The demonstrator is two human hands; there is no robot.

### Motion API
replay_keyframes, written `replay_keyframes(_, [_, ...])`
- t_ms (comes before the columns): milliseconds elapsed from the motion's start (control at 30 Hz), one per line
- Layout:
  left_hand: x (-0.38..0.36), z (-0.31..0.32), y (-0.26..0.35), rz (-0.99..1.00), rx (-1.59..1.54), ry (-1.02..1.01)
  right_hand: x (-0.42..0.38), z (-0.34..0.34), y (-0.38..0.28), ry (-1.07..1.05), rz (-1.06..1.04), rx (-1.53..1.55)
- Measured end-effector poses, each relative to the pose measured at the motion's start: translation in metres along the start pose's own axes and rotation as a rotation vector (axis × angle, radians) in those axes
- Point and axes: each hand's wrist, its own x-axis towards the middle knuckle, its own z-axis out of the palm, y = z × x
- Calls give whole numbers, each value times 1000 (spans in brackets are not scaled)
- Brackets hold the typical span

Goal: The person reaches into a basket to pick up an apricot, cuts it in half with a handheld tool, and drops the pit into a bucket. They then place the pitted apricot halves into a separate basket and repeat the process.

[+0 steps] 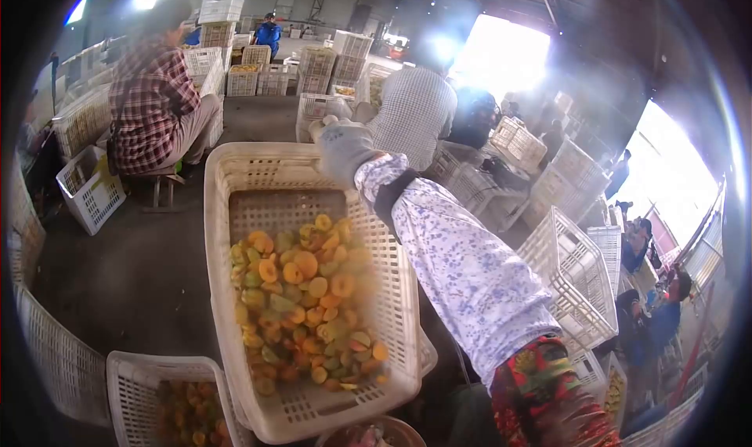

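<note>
A large white plastic crate (223, 290) stands tilted in front of me, partly filled with orange, yellow and green apricots (305, 282), several of which look halved. My right hand (342, 145), in a grey glove, is over the crate's far right corner. Its fingers look curled together, but what they hold, if anything, is hidden. A white floral sleeve covers that forearm and crosses the crate's right side. At the lower left, a second white crate (129, 376) holds more orange fruit (192, 412). Below the big crate, the rim of a bowl (403, 430) shows. My left hand is out of view.
A person in a checked shirt (153, 110) sits on a low stool at the left. Another person in a pale checked top (411, 110) is just beyond my hand. Stacked crates (313, 71) stand behind, with more crates (572, 275) at the right. Dark floor (141, 267) lies left.
</note>
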Motion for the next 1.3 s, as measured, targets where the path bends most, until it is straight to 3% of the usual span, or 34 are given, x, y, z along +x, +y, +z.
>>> replay_keyframes(33, [2,-1,5,21,7,19,8,5,3,0,0,-1])
replay_keyframes(100, [3,-1,14,48,25,47,20,12,8,-407,87,153])
replay_keyframes(400, [7,0,29,104,36,114,49,27,25,-528,-39,283])
replay_keyframes(500, [7,-1,31,114,38,131,48,42,21,-358,-87,388])
replay_keyframes(533, [8,0,32,119,36,135,47,34,21,-508,-27,494])
replay_keyframes(667, [6,1,37,132,41,142,52,37,20,-579,-32,478])
replay_keyframes(967, [-15,-14,33,209,71,94,36,11,4,-536,97,374])
replay_keyframes(1067, [-29,-23,23,246,86,66,14,-2,-5,-260,48,238])
replay_keyframes(1200, [-42,-26,10,235,94,50,-66,-85,-18,-177,82,202])
replay_keyframes(1300, [-52,-22,-10,221,112,39,-80,-89,-12,-143,85,300])
